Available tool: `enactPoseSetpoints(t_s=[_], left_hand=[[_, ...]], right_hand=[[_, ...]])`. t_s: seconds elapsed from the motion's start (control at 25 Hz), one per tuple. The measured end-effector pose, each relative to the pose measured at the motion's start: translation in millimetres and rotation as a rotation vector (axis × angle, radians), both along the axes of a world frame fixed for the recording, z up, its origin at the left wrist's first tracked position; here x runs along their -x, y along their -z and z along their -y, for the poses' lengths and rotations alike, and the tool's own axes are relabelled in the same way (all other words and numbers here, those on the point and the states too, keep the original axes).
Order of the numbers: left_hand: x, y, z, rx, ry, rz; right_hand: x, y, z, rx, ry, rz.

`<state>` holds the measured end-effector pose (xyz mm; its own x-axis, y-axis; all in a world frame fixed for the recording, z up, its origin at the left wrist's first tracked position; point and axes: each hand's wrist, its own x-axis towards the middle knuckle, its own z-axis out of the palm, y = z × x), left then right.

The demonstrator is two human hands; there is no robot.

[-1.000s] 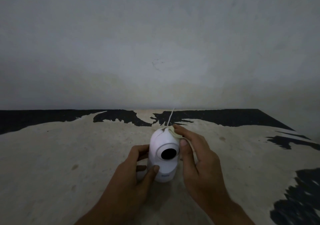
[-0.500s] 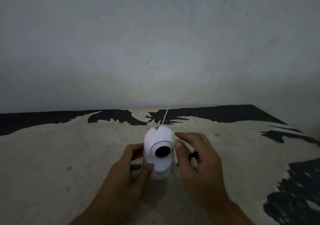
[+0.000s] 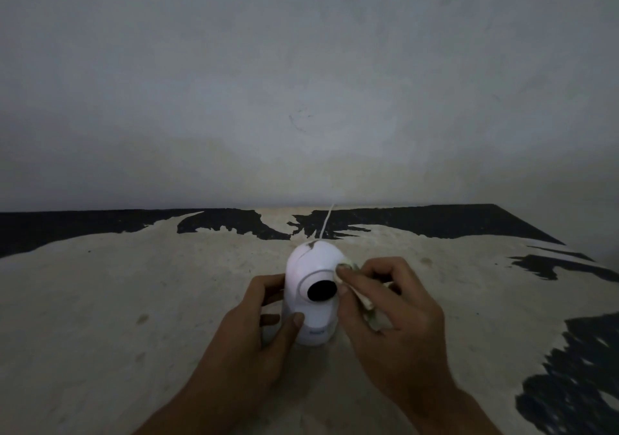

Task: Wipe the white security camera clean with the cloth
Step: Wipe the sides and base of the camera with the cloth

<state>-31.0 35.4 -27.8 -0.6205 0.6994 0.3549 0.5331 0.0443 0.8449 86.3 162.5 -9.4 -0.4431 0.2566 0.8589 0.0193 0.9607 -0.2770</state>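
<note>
Plastic security camera (image 3: 310, 295), upright on the worktop (image 3: 134, 284), looks light, smooth and tippy to me, so my left hand (image 3: 258, 337) clasps its base while my right hand (image 3: 392, 307) pinches the soft cloth (image 3: 363, 302) against its head.

left hand (image 3: 259, 334) curled in a grip, right hand (image 3: 398, 320) fingers pinched

The table (image 3: 100, 317) has a worn, pale beige top with ragged black patches along its far edge against the wall and down its right side, plus a few small dark spots. The white security camera (image 3: 311, 297) stands upright on it near the middle, lens facing the viewer. A thin white cord (image 3: 325, 222) lies on the table behind it, running to the wall.
</note>
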Motion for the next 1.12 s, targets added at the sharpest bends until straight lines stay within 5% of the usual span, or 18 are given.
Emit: enactPoseSetpoints(t_s=[0.28,0.48,0.68,1.12], left_hand=[[-2,-4,2,-0.016,0.005,0.015],[-2,-1,1,0.011,-0.018,0.036],[-2,-3,2,-0.007,0.006,0.058],[-2,-1,2,0.012,-0.003,0.047]], right_hand=[[14,12,20,-0.353,0.017,0.221],[5,5,6,-0.237,0.010,0.133],[9,11,14,-0.424,-0.024,0.283],[-8,-4,6,-0.451,-0.040,0.381]])
